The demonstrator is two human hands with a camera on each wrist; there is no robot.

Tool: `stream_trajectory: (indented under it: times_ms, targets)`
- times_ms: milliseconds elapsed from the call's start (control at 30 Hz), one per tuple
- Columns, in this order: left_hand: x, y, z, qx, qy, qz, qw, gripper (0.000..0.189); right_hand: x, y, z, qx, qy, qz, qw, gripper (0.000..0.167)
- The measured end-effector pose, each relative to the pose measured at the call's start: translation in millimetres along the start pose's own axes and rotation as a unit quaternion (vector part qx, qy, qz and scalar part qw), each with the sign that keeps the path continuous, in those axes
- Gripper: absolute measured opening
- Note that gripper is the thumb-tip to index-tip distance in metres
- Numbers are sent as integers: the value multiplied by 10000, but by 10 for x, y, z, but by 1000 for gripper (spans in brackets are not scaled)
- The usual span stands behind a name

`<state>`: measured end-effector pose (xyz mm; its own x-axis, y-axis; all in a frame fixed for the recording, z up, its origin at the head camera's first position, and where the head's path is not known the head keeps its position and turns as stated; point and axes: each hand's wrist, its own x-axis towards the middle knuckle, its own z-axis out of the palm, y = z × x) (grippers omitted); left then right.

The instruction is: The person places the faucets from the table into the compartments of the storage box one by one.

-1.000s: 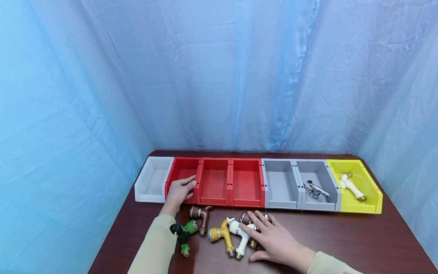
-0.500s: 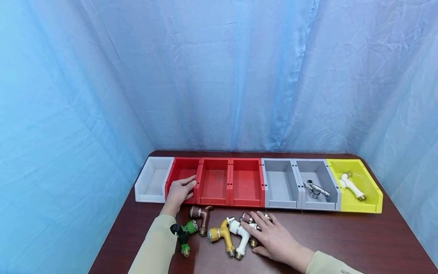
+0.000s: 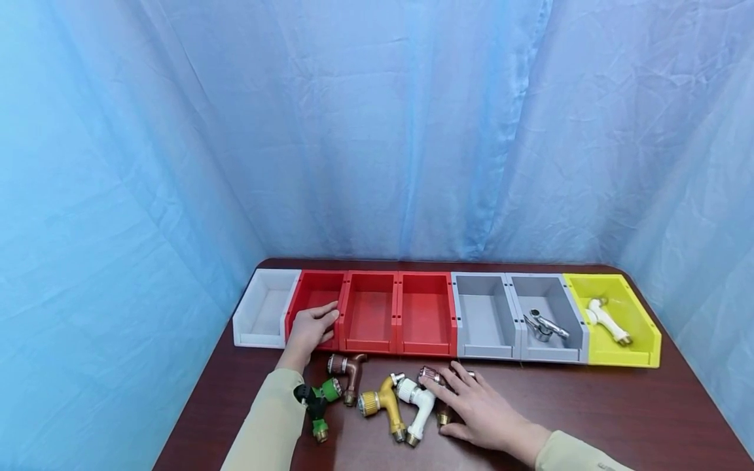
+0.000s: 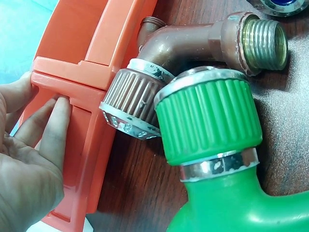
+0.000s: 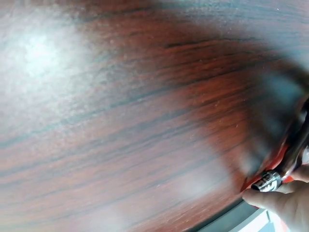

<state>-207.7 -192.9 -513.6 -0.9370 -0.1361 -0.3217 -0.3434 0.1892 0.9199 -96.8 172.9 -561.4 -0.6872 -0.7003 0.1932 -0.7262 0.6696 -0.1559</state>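
Surface (image 3: 618, 405) scattered with taps, bottom centre of the frame. Right hand (image 3: 485, 412), lower right of centre: fingers spread, mostly straight, touching a dark brown tap (image 3: 432, 375); no firm hold that I can make out. Left hand (image 3: 307, 332), lower left: bent fingers against the leftmost red bin (image 3: 321, 288); can't tell whether it grips or only rests. White tap (image 3: 421, 415) lies just beside the dark brown tap, near the yellow tap (image 3: 391, 407). My worry: a lift with fingers this splayed might let the dark brown tap slip, or drag its white neighbour along. A leftward tug could skew that bin into the coppery tap (image 3: 353, 376) just below it.
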Motion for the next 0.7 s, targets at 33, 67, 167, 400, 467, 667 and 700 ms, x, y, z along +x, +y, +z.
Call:
stream_trajectory:
  times_ms: [33, 67, 167, 400, 467, 667, 700]
  targets:
    - [3, 2, 2, -7, -5, -7, 10000, 45, -10, 19, -13, -8, 16, -34, 10000, 90]
    - [4, 5, 3, -22, -2, -19, 10000, 44, -22, 43, -26, -41, 53, -102, 9999, 92]
    - [10, 9, 5, -40, -7, -16, 10000, 44, -71, 136, -68, -265, 234, -434, 9984, 95]
    - [4, 14, 7, -38, -10, -11, 10000, 44, -189, 400, -195, -865, 541, -1160, 9880, 101]
    - [1, 16, 6, -44, -13, -15, 10000, 43, -207, 469, -243, -982, 607, -1284, 9850, 101]
    - [-5, 12, 7, -37, -45, -15, 10000, 44, -209, 668, -402, -1207, 819, -1508, 9778, 102]
    - [-4, 10, 7, -36, -49, -15, 10000, 44, -202, 704, -428, -1220, 854, -1528, 9770, 102]
